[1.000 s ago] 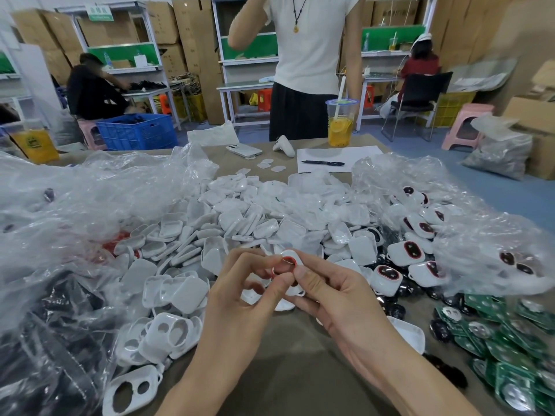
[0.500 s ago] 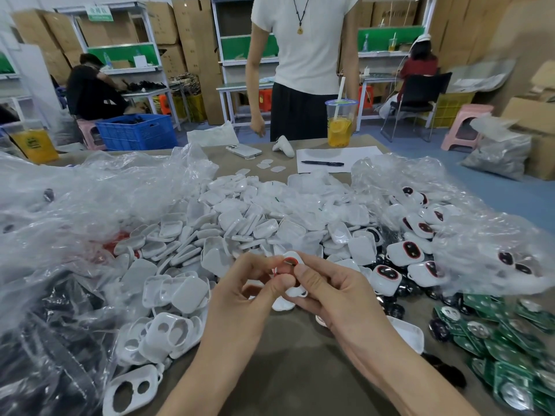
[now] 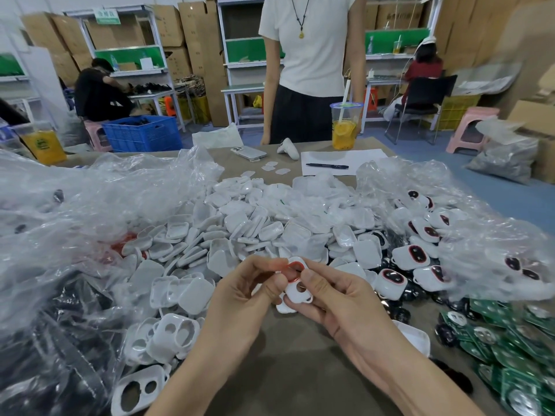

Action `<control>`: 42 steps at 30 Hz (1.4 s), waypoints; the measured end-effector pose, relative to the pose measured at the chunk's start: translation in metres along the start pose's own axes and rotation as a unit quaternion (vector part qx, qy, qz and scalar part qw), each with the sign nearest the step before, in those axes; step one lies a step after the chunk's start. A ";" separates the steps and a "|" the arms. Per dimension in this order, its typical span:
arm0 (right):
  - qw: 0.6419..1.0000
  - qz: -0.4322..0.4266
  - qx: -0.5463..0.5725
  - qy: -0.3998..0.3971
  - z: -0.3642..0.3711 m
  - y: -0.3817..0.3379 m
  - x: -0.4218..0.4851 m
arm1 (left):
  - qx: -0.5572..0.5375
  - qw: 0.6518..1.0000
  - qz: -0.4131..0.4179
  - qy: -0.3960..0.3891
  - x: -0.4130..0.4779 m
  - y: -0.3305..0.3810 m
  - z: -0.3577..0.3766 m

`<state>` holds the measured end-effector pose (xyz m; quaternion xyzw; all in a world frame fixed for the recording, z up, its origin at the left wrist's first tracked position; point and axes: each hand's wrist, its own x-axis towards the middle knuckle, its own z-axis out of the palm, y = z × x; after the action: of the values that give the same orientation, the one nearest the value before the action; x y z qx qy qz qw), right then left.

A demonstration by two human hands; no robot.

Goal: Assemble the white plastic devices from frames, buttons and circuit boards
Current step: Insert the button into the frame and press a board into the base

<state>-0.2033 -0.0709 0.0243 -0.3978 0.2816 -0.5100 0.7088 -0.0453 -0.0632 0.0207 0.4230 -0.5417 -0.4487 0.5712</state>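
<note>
Both hands hold one white plastic frame [image 3: 298, 291] with two holes above the brown table. My right hand [image 3: 332, 298] grips its right side and lower edge. My left hand [image 3: 249, 288] pinches a red ring-shaped button [image 3: 292, 267] at the frame's upper hole. A big heap of white covers [image 3: 270, 223] fills the middle of the table. Empty white frames [image 3: 168, 334] lie at lower left. Finished white devices with dark red buttons [image 3: 416, 256] lie to the right. Green circuit boards [image 3: 507, 349] are piled at lower right.
Crumpled clear plastic bags [image 3: 75, 211] cover the left and right sides. At the far edge stand a cup of yellow drink [image 3: 344, 130], a phone [image 3: 247, 153], a sheet of paper with a pen [image 3: 327, 166]. A person in a white shirt [image 3: 312, 55] stands behind the table.
My hands have tilted the frame so its two holes show more, with the red ring pressed closer to the upper hole. The person behind has lowered an arm.
</note>
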 end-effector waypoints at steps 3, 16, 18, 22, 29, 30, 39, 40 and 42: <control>1.000 0.002 -0.003 -0.016 0.001 0.000 -0.001 | -0.012 1.000 -0.007 0.006 0.000 0.002 0.000; 0.993 -0.039 -0.108 -0.034 0.003 0.001 -0.004 | 0.024 0.999 -0.047 0.012 0.000 -0.001 -0.002; 0.991 -0.049 -0.121 -0.027 0.004 0.001 -0.004 | 0.031 0.998 -0.048 0.018 0.000 -0.001 -0.001; 0.984 -0.065 -0.164 -0.018 0.005 0.000 -0.006 | 0.038 0.998 -0.046 0.021 0.001 0.000 -0.001; 0.970 -0.082 -0.230 -0.001 0.003 0.002 -0.006 | 0.064 0.996 -0.033 0.043 0.000 -0.002 0.004; 0.969 -0.083 -0.231 0.000 0.004 0.002 -0.005 | 0.069 0.996 -0.027 0.045 -0.001 -0.002 0.005; 0.970 -0.096 -0.223 0.022 0.008 -0.001 -0.005 | 0.053 0.998 -0.013 0.032 -0.002 0.001 0.008; 0.970 -0.097 -0.221 0.022 0.008 -0.002 -0.005 | 0.055 0.998 -0.011 0.031 -0.002 0.001 0.008; 0.969 -0.098 -0.224 0.028 0.008 -0.002 -0.005 | 0.064 0.997 -0.006 0.033 -0.003 0.003 0.009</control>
<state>-0.1997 -0.0646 0.0301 -0.5571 0.3683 -0.5120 0.5402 -0.0543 -0.0596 0.0231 0.4765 -0.5478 -0.4026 0.5575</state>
